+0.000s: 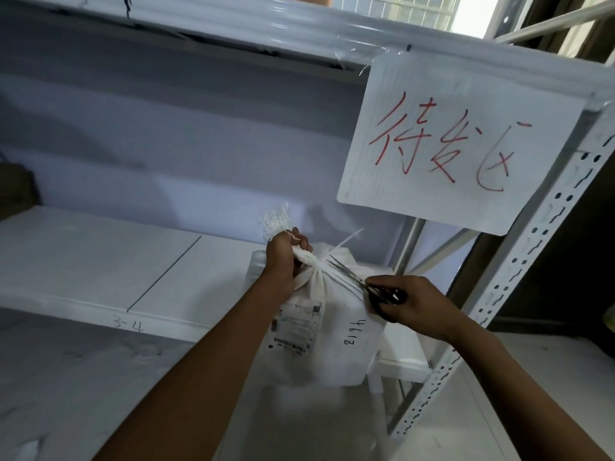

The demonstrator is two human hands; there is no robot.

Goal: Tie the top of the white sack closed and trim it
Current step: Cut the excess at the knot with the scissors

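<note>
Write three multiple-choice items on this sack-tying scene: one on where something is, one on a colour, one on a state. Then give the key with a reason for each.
1. Where does the white sack sit?
A. On the floor
B. On the shelf edge beside the rack upright
C. On the top shelf

2. What colour is the writing on the paper sign?
A. Red
B. Blue
C. Green

3. How are the blades of the scissors?
A. Shut
B. Parted
C. Hidden inside the sack

Key: 1 B, the sack rests on the shelf next to the perforated upright. 2 A, the strokes are red. 3 B, the right hand holds them with blades spread near the tie, while the left hand grips the gathered neck.
</note>
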